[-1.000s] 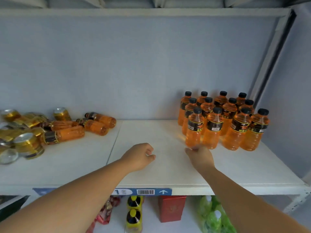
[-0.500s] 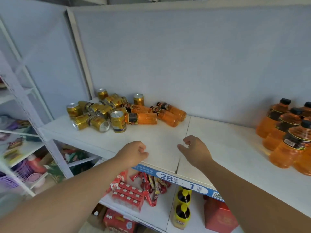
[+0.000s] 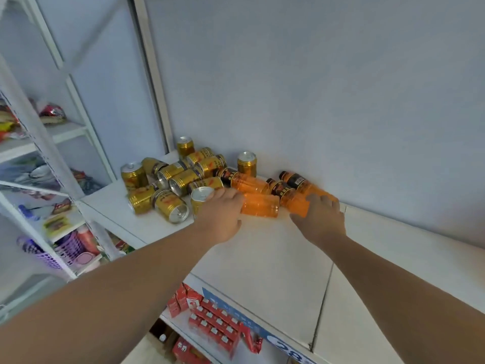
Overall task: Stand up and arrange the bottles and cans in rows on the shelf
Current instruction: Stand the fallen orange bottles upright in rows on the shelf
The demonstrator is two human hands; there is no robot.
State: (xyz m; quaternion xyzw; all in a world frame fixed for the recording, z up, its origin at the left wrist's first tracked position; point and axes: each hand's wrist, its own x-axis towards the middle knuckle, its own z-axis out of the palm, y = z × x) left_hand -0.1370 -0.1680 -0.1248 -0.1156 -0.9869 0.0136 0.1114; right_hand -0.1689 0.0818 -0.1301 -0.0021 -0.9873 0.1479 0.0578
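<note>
The blue price strip [image 3: 237, 317] along the front edge of the white shelf [image 3: 262, 258] carries a large "28" at its lower end; the black labels on the orange bottles and the print on the gold cans are too blurred to read. Four orange bottles lie on their sides near the back wall: the front one [image 3: 259, 205] between the two hands, another [image 3: 245, 180] behind it, and two more [image 3: 288, 197] [image 3: 301, 182] toward the right. The gold cans [image 3: 173, 179] sit in a loose heap at the shelf's left end, most tipped over, three or so upright [image 3: 246, 164], close to the left edge and the upright post [image 3: 154, 82]. In front of the heap the shelf is bare out to the front edge and off to the right. Both arms reach forward, palms down. The left hand [image 3: 223, 208] covers the neck end of the front bottle beside an upright can [image 3: 200, 198]; whether its grip has closed cannot be told. The right hand [image 3: 321, 219] rests with fingers [image 3: 328, 203] spread loosely over the base of a bottle, not closed round it.
</note>
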